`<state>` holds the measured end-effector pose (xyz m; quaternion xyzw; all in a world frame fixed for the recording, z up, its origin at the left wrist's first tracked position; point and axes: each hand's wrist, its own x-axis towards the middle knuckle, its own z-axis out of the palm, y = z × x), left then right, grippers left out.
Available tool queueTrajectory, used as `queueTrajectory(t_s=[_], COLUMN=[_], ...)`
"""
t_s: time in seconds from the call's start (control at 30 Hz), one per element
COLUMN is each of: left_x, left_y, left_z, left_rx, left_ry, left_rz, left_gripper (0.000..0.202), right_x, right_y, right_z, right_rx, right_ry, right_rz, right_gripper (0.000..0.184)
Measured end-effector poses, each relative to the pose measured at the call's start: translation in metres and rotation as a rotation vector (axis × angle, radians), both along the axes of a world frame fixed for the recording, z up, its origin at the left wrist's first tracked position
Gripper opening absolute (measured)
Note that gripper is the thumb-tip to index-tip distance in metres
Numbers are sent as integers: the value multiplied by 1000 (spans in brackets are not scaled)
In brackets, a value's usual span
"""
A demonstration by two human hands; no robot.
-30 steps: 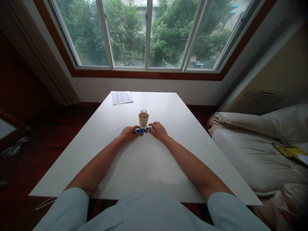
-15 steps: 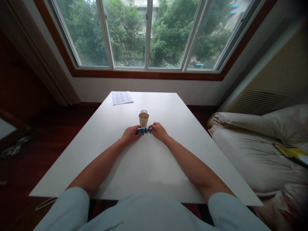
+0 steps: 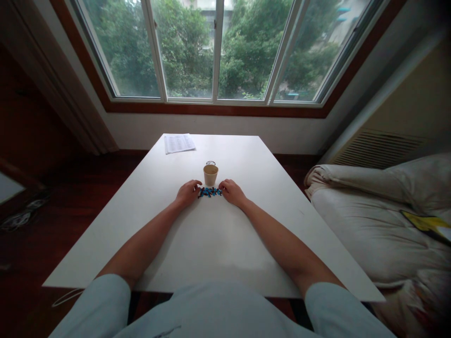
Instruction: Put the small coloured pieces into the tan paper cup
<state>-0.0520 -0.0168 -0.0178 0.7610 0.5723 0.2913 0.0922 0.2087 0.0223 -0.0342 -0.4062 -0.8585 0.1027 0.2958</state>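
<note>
A small pile of blue and dark pieces, too small to name exactly, lies spread in a band on the white table. Just left of it rests my left hand, fingers loosely bent and apart, nothing visible in them. My right hand is at the pile's right end, its bent fingertips touching or nearly touching the outer pieces; it appears to hold nothing. Directly behind the pile, between both hands, a tan paper cup stands upright. I cannot see its bottom inside.
Behind the cup is a thin dark looped item. Printed paper sheets lie at the far left corner of the table. A padded couch stands to the right, and a window faces me.
My left hand has drawn back leftward from the pile, uncovering its left end, and its fingers came off the pieces. The right hand has moved barely at all.
</note>
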Motion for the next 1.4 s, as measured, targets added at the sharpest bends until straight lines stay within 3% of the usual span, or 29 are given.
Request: queueTrajectory(t_s=[0.33, 0.7, 1.4], left_x=[-4, -5, -5], left_y=[7, 7, 4], left_z=[-7, -7, -3], left_rx=[17, 1, -6], left_ry=[54, 68, 86], left_rz=[-34, 6, 17], left_gripper=[29, 23, 22], right_x=[1, 8, 4], right_y=[4, 4, 1], right_z=[-3, 5, 2], right_rx=[19, -52, -10], right_ry=[30, 48, 30], right_rz=[-24, 100, 36], right_gripper=[27, 25, 17])
